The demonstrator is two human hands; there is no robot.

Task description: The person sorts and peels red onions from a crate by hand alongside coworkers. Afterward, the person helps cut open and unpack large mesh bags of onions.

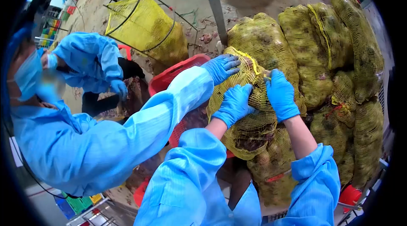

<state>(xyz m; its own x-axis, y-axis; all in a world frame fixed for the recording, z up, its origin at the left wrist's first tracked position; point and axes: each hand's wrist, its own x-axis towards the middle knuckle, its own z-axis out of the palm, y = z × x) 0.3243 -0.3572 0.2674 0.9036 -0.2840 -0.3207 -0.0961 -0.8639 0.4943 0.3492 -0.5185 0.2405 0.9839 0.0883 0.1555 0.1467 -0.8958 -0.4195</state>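
A full yellow mesh sack (258, 120) with dark contents leans in front of me, beside a red basket (178, 72). My left hand (234, 105), in a blue glove, presses on the sack with its fingers curled into the netting. To the right, my right hand (281, 96), also gloved in blue, pinches the mesh near the sack's upper edge. A yellow drawstring (246, 55) runs along the top, close to a co-worker's gloved hand (221, 67) resting on the sack. Parts of my fingertips are hidden in the netting.
More full mesh sacks (328, 39) are stacked at the right. A yellow net bag (154, 24) hangs in a metal hoop frame behind. A metal post (214, 3) stands past the sack. A masked co-worker (85, 141) leans in from the left; another person (89, 56) is farther back.
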